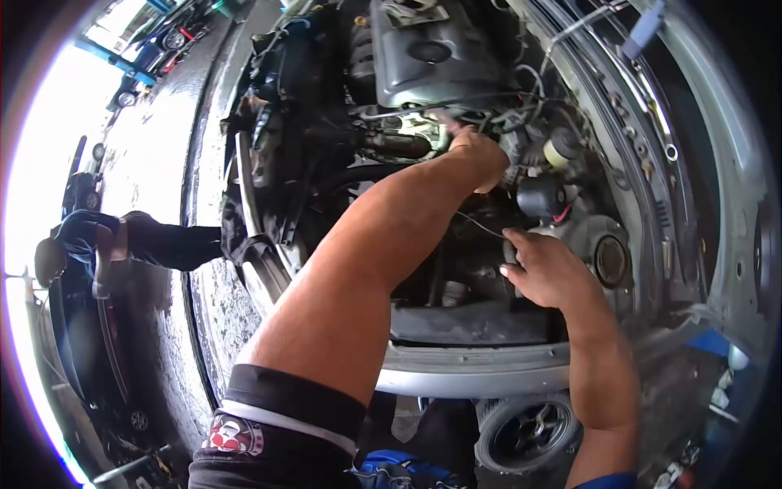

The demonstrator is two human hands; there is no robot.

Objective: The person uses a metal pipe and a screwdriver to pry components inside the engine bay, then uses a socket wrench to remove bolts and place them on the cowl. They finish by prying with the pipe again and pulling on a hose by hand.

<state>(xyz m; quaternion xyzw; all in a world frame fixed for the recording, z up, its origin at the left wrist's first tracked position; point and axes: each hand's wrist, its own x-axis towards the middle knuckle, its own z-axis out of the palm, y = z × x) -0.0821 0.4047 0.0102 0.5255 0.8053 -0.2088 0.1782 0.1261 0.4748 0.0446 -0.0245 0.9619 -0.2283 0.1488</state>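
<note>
My left hand (pixel 481 155) reaches deep into an open engine bay, in front of the grey engine cover (pixel 440 57). Its fingers are curled near brightly lit metal parts. Blur hides their tips, so I cannot make out what they hold. Lower right, my right hand (pixel 547 265) is closed at the end of a thin wire (pixel 481 223), which runs up-left and disappears behind my left forearm. Close above the right hand sits a black cylindrical part (pixel 542 197). A round part with a dark centre (pixel 611 261) lies to its right.
A pale-capped reservoir (pixel 560 148) stands right of my left hand. The silver body edge (pixel 472 379) crosses in front of me, with a wheel (pixel 529 432) below it. At the left, another person (pixel 122 240) is beside a dark car (pixel 90 350). A wrench (pixel 664 130) lies along the right edge.
</note>
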